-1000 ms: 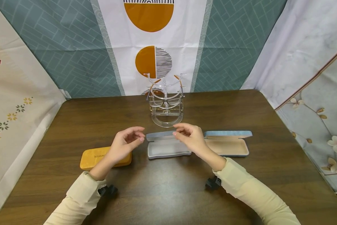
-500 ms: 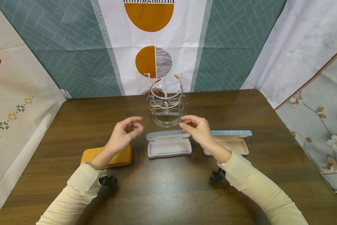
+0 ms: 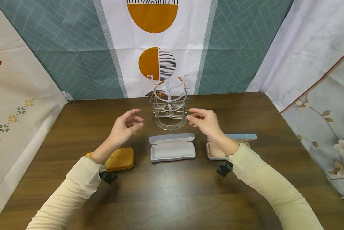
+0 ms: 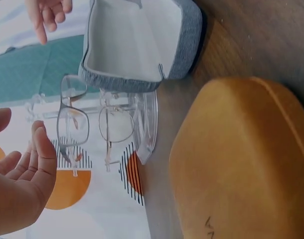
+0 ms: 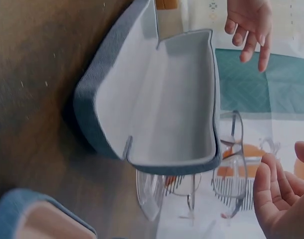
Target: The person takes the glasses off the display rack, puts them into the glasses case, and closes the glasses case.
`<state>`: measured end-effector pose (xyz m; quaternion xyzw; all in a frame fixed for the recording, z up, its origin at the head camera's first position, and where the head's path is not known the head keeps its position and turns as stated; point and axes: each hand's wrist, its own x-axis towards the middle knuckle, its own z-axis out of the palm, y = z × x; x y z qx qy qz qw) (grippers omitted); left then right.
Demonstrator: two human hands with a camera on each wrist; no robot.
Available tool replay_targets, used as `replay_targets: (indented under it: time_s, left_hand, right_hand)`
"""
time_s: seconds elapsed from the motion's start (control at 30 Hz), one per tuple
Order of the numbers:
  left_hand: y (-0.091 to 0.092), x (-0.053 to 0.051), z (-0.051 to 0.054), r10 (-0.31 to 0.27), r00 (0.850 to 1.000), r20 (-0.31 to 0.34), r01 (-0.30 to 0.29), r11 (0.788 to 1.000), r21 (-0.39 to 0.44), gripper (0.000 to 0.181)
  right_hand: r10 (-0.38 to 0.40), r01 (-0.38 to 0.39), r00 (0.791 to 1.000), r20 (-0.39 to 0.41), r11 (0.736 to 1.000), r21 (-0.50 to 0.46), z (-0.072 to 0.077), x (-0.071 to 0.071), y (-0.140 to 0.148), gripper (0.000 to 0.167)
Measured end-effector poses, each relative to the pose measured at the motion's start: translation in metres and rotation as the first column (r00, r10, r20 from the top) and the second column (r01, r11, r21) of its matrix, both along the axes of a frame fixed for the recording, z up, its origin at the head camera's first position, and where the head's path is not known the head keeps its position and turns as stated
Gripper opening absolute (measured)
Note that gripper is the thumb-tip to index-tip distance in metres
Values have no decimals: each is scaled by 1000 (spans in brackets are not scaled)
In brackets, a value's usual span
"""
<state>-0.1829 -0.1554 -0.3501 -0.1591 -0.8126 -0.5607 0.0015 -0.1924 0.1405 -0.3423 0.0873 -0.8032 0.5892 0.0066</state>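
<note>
Two pairs of glasses, one dark-framed (image 4: pixel 67 106) and one gold wire-framed (image 4: pixel 116 124), are resting on a clear plastic stand (image 3: pixel 172 126). The left hand (image 3: pixel 128 124) is hovering at its eight o'clock, the right hand (image 3: pixel 205 122) at four, fingers curving loosely, thumbs standing apart. Three cases are lying nearer: an open grey-lined grey one (image 3: pixel 173 152) at six o'clock, a beige-lined blue one (image 3: pixel 215 152) at five, a closed mustard-yellow one (image 3: pixel 121 159) at seven, showing "CHINA".

Head view: I read "CHINA" on top of the yellow case (image 3: pixel 121 160), preceded by what looks like "FOR"; the line's start is covered. Left wrist view: I get only "N" and "A", turned sideways, on the same case.
</note>
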Motion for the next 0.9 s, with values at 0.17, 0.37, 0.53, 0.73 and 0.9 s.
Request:
replay_targets:
  time_s: [0.17,0.37,0.53,0.73,0.9]
  left_hand:
    - [-2,-10,1,-2,1000,28,2,1000,5,54]
    - [-4,-22,0,-2,998,62,2,1000,8,58]
    - [0,-32,1,-13,988,154,4,998,57,63]
    - [6,-41,-3,-8,984,175,-3,998,59,63]
    - [12,-50,-4,7,986,166,-19,997,70,58]
  right_hand:
    - [-32,32,999,26,999,22,2,-11,2,37]
    - [-69,68,997,23,996,50,1,-24,3,42]
    - [-105,103,994,17,992,78,0,-35,2,45]
    - [-119,116,992,38,990,80,-1,-44,-2,46]
    - [-135,131,989,63,989,67,-2,-51,-5,41]
